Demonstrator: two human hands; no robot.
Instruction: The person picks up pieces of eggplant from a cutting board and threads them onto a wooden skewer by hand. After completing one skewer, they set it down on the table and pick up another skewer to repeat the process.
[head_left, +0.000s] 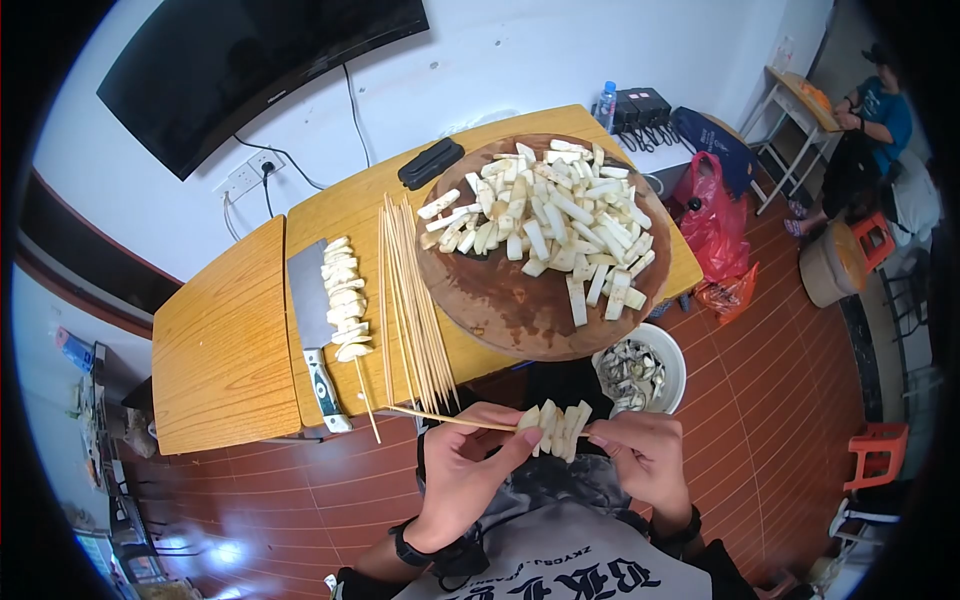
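Note:
In front of my chest, my left hand [465, 468] is closed around a bamboo skewer [450, 418] with several pale cut vegetable strips [555, 430] threaded crosswise near its right end. My left fingertips press against the leftmost strip. My right hand [642, 456] pinches the skewer's end just beyond the rightmost strip; its exact fingertip contact is partly hidden. On the round wooden board [490, 315] ahead lies a heap of similar pale strips [560, 205]. Left of the board are loose bamboo skewers [412, 300] and a filled skewer [345, 300] lying partly on a cleaver [312, 300].
A yellow wooden table [225, 350] bears these things, with a black case [431, 163] at its back. Below its right side a white bucket [675, 365] holds peelings. Red plastic bags [715, 215] hang at the right. A person [880, 125] sits far right near a stool.

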